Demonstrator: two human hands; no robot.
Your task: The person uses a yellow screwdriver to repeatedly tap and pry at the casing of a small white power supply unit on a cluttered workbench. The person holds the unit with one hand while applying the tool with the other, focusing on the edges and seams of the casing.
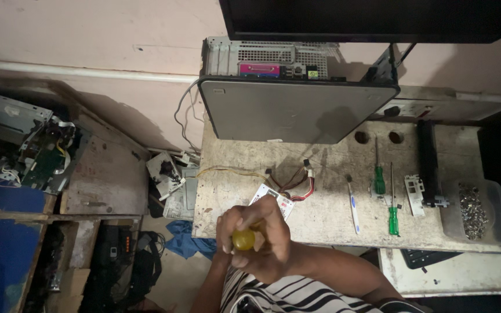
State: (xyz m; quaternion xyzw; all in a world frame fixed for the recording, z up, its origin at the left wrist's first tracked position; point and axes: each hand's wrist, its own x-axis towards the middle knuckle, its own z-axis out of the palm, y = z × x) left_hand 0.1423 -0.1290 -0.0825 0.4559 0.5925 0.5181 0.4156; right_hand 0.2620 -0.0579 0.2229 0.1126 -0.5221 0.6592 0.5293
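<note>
Computer repair workshop: screwdrivers (380,181), opened computer case (297,107).

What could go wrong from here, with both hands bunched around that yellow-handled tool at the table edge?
1. The hands hide the yellow-handled tool's tip; a slip could jab the small white part beneath.
2. Loose wires lie right beside it and could snag.
3. The two green screwdrivers lie unsecured and might roll off.

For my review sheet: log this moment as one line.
hands: clasped around yellow round object | worktable: two green screwdrivers, computer case, wires

Two green screwdrivers (380,181), one toothbrush (353,206), one computer case (297,107).
</note>
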